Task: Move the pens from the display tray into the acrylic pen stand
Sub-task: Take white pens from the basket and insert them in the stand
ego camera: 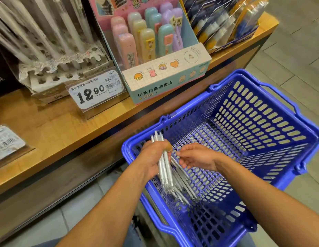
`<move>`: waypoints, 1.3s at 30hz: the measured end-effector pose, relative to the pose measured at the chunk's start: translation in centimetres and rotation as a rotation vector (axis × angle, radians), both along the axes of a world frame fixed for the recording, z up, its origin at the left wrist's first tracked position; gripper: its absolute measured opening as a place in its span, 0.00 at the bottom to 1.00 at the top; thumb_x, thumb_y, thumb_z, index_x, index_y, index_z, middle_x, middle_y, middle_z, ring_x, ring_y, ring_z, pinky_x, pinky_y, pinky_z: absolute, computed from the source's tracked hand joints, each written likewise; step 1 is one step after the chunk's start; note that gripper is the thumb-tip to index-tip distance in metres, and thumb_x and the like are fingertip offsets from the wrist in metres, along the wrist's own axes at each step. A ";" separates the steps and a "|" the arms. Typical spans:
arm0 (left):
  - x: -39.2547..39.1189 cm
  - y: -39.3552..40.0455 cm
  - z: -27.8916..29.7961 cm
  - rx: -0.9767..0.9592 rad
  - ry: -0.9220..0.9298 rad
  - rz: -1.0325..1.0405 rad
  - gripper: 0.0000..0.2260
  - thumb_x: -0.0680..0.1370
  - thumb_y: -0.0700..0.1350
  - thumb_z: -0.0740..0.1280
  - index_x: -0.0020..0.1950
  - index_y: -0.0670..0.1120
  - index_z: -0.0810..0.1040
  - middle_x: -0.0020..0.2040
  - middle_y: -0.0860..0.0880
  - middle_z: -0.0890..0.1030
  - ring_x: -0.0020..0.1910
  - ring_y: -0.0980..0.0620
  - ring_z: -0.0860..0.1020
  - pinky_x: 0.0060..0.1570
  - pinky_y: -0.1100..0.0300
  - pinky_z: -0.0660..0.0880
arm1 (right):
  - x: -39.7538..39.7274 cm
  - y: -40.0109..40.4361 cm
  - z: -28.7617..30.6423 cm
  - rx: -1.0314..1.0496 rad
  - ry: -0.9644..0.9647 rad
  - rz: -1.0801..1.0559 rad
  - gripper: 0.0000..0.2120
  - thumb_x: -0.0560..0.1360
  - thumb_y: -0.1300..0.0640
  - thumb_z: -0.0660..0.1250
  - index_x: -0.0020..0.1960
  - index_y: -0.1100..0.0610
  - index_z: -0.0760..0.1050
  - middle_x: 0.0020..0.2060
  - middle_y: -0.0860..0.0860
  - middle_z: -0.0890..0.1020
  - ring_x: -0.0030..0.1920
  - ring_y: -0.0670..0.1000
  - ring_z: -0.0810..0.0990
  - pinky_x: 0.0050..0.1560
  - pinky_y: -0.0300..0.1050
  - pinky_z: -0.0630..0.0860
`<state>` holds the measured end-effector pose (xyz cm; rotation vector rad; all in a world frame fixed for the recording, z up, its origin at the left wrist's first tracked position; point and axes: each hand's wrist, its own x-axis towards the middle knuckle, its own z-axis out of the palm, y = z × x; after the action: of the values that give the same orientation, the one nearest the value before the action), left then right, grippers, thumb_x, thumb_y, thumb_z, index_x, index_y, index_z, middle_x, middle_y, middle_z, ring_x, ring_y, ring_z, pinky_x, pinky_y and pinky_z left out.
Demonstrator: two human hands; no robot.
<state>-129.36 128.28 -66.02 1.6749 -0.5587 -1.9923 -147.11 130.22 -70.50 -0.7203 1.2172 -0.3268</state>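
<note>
Bundle of white pens (165,168) gripped in closed left hand (153,157) over blue basket (262,122), right hand (194,156) held half-open just beside them, nothing grasped, acrylic pen stand (53,56) seen on wooden shelf (57,125).

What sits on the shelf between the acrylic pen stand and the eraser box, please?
In the head view, a clear price tag reading 12.90 stands between the pen stand and the eraser box.

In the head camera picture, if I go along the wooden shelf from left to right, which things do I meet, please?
Small label → pen stand → price tag 12.90 → eraser box → carded packs.
</note>
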 end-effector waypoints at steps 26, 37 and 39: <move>0.1 0.1 0.2 0.025 0.043 0.010 0.08 0.73 0.29 0.65 0.45 0.41 0.75 0.28 0.46 0.75 0.28 0.51 0.73 0.32 0.59 0.73 | 0.7 1.3 -11.7 -0.243 0.904 0.490 0.08 0.81 0.61 0.57 0.57 0.62 0.72 0.43 0.59 0.80 0.37 0.56 0.72 0.36 0.47 0.70; 0.1 0.1 -0.1 0.025 0.038 0.025 0.08 0.73 0.29 0.66 0.46 0.41 0.76 0.30 0.45 0.76 0.28 0.51 0.74 0.32 0.59 0.74 | 0.8 0.6 -12.0 -0.229 0.785 0.377 0.12 0.78 0.59 0.63 0.37 0.59 0.67 0.32 0.57 0.70 0.32 0.55 0.66 0.36 0.48 0.68; 0.1 0.1 -0.2 0.029 0.034 0.024 0.08 0.73 0.29 0.66 0.46 0.40 0.76 0.29 0.45 0.76 0.27 0.51 0.74 0.32 0.59 0.74 | 0.8 0.6 -12.1 -0.228 0.806 0.406 0.11 0.76 0.58 0.66 0.37 0.59 0.67 0.33 0.57 0.71 0.34 0.55 0.68 0.36 0.48 0.69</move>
<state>-129.27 128.40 -66.17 1.6540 -0.4981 -2.0169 -146.29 130.81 -82.62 -1.3469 1.7520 0.1972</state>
